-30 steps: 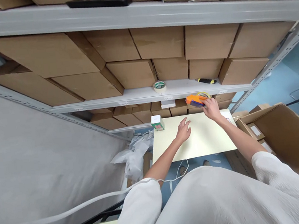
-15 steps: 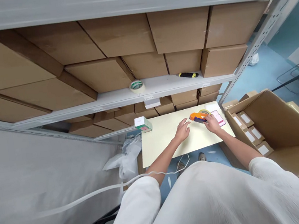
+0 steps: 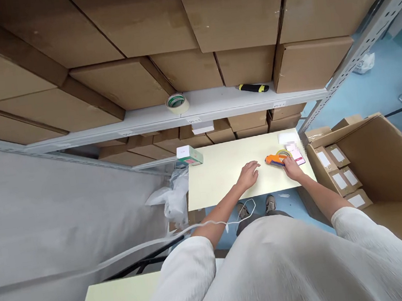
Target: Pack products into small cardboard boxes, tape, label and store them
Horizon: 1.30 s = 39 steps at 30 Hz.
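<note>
Over the middle of the pale tabletop [image 3: 219, 177], my left hand [image 3: 248, 175] has its fingers apart and holds nothing. My right hand [image 3: 292, 168] is closed on the near end of an orange and purple tape dispenser [image 3: 274, 160], low over the tabletop's right part. A yellow tape roll [image 3: 285, 153] shows just beyond the dispenser. Right beside it lies a phone with a pink and white screen [image 3: 295, 153]. A small green and white box [image 3: 189, 156] sits at the tabletop's far left corner.
Cartons [image 3: 180, 70] fill the shelf ahead. On its ledge [image 3: 213, 101] are a tape roll [image 3: 177, 103] and a black and yellow cutter [image 3: 252, 88]. An open carton [image 3: 389, 161] holding small labelled boxes stands right. A white cable [image 3: 136, 248] crosses my left arm.
My right hand has moved the dispenser slightly right and lower, close to the tabletop. My left hand stays apart from it. The view has tilted down, with the shelf's upper beam out of view.
</note>
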### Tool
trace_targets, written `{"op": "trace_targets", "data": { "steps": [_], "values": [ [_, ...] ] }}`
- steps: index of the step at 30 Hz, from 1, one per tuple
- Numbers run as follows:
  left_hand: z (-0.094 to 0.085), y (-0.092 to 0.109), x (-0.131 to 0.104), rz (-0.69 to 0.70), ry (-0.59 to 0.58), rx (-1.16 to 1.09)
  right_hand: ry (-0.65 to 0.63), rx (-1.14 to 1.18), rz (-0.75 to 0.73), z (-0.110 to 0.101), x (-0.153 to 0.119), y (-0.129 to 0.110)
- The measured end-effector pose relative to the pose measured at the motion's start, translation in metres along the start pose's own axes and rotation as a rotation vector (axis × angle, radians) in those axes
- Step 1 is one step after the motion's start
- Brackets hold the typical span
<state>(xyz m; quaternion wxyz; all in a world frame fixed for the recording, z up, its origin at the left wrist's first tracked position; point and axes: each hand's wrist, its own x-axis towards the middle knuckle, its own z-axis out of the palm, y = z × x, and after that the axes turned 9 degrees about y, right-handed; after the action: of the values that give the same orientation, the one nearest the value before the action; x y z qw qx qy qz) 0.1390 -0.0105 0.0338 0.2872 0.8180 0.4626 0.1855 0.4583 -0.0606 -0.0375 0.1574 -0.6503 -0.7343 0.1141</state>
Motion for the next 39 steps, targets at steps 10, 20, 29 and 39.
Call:
{"op": "trace_targets", "data": {
  "steps": [10,20,29,39],
  "values": [
    [0.016,0.006,-0.005,-0.05,-0.013,0.001,-0.175,-0.053,-0.045,0.015,0.013,0.034],
    [0.021,0.006,-0.014,-0.113,-0.025,0.001,-0.145,-0.058,-0.049,0.019,0.024,0.031],
    [0.021,0.016,-0.021,-0.097,-0.022,0.001,-0.01,-0.09,-0.057,-0.01,0.018,-0.002],
    [-0.002,0.008,-0.079,-0.078,0.064,-0.001,-0.026,-0.112,-0.172,-0.012,-0.009,-0.068]
  ]
}}
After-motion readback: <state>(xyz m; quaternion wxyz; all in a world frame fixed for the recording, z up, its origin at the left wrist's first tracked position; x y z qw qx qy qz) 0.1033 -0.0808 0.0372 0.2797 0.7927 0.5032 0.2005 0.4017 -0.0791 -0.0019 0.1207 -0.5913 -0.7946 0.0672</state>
